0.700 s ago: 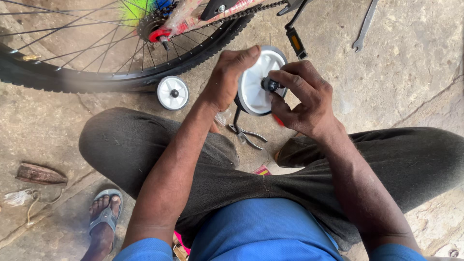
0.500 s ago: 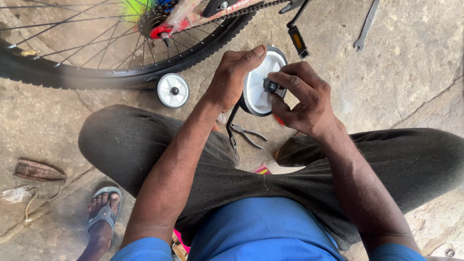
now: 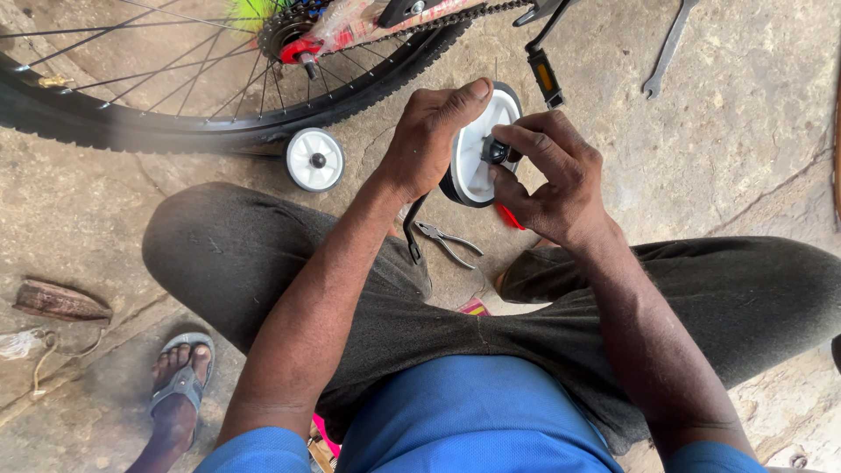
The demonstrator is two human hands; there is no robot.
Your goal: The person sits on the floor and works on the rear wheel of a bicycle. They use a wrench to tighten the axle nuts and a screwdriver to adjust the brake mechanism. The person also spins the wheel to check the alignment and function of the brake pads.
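the small white wheel with the black rim is held up over the lap, between the knees, and it sits a touch lower and more face-on to the camera than a moment ago, when it was tipped further over. the left hand is clenched around its left edge, thumb laid along the top of the rim, much as before. the right hand has shifted its fingers: the fingertips now pinch the dark hub piece at the wheel's centre, where half a second ago they lay a little further to the right of it. i judge from this that the work is centred on that hub fitting, being turned or seated by hand, with the left hand steadying the wheel against the twist. whether the piece is going on or coming off i cannot tell.

a second, matching white wheel lies flat on the concrete floor, left of the hands and just beside the big bicycle tyre; it has not moved. a pair of pliers lies on the floor under the held wheel, near the left knee, untouched. further right a spanner rests on the floor, and a pedal hangs just beyond the hands. a sandalled foot shows at the near left.
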